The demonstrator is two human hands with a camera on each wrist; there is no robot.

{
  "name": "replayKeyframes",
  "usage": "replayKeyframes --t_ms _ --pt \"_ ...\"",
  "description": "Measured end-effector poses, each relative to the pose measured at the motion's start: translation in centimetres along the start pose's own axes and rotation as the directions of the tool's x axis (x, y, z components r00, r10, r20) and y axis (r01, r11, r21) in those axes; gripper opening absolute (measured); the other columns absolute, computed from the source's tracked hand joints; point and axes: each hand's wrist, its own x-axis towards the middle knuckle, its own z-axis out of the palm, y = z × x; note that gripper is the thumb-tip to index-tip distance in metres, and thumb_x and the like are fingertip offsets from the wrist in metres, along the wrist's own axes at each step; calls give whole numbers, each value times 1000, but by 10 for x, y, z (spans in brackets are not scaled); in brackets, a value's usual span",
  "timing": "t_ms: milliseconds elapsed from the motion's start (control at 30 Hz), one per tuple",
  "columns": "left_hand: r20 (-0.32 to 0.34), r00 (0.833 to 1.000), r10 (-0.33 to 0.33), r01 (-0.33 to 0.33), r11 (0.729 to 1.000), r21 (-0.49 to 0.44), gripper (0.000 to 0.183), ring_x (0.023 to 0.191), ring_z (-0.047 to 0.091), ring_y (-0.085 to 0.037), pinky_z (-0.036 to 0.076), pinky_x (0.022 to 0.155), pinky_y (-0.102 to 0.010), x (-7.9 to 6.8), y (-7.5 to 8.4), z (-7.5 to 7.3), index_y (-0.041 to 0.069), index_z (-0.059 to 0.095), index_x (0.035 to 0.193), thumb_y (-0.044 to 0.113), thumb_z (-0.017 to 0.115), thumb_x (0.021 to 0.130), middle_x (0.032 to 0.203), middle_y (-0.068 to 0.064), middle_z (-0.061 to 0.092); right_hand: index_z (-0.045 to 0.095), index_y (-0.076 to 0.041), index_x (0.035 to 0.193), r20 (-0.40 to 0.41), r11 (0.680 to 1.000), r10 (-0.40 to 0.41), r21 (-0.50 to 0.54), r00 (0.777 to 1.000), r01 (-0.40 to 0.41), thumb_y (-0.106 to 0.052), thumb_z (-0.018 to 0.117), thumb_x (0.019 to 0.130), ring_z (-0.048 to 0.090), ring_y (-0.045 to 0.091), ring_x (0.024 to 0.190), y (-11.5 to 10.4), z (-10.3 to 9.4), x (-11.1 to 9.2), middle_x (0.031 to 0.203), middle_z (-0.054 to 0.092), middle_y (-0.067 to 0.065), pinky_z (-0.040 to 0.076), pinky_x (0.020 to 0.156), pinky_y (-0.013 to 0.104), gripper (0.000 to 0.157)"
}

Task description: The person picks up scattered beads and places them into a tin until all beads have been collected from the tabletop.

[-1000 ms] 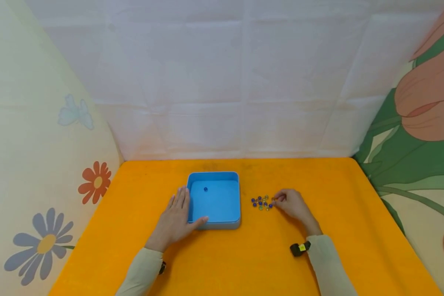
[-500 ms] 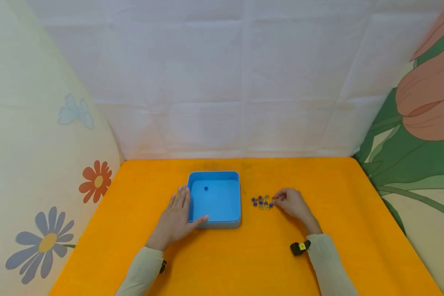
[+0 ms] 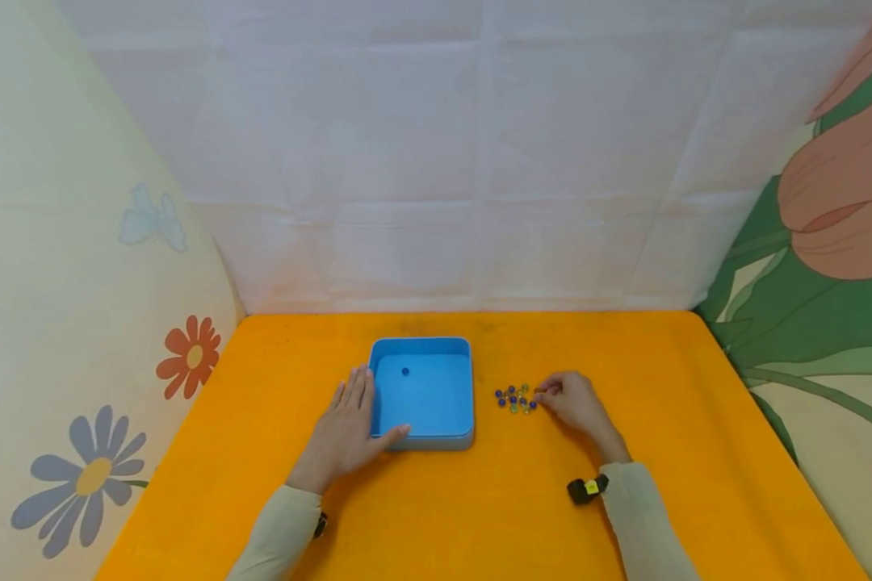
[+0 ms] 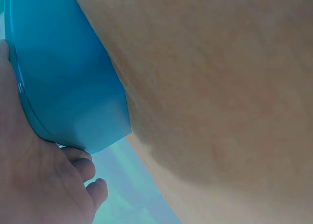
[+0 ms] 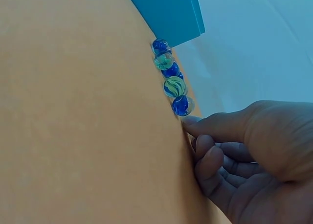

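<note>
A square blue box sits on the orange table, with one dark blue marble inside towards its back left. My left hand rests against the box's left wall, fingers straight and thumb stretched over the front rim. To the right of the box lies a small cluster of glass marbles, dark blue and clear with green or yellow swirls. At that cluster's right edge my right hand pinches a marble, mostly hidden by thumb and fingertips. The right wrist view shows swirled marbles lined up just beyond the thumb.
The orange table ends at a white cloth backdrop. Flower-printed panels stand on both sides. A black wrist camera sits below the right hand.
Both hands keep practically the same places at the box and the marbles. The whole head view shifts only slightly.
</note>
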Motion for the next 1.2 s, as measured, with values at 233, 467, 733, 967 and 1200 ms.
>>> replayKeyframes --t_ms 233,467,733,967,1200 --pt "-3 1000 3 -3 1000 1 118 164 16 -42 18 134 -59 -1 -1 -1 -6 17 165 80 53 93 176 -24 14 77 -3 104 -14 1000 4 -3 1000 -4 -17 74 99 63 18 79 -4 1 1 95 74 11 54 70 31 15" --pt "-7 1000 12 -12 1000 7 118 164 16 -42 18 134 -58 0 -1 -2 -5 16 166 80 52 93 176 -24 13 78 -4 103 -28 999 -17 40 999 18 -17 73 99 65 17 80 -7 1 1 96 75 11 55 70 30 15" --pt "2 1000 8 -8 1000 -2 118 165 15 -41 18 134 -58 -1 -1 0 -6 15 166 80 53 93 176 -23 12 78 -3 105 -39 998 -49 45 998 51 -18 72 100 67 18 83 -16 -2 1 101 76 13 58 73 32 17" --pt "6 1000 2 -2 1000 -7 118 165 14 -41 18 134 -57 1 -2 1 -4 15 166 81 52 93 176 -22 11 77 -3 108 -30 997 -59 57 998 60 -18 73 99 68 18 84 -32 0 6 100 76 13 58 73 32 18" --pt "3 1000 3 -2 1000 -11 119 165 14 -41 19 134 -57 0 -1 1 -4 15 166 82 51 93 176 -23 11 76 -2 110 -23 993 -95 68 995 96 -18 72 100 67 18 82 -47 4 9 100 74 13 59 72 32 19"
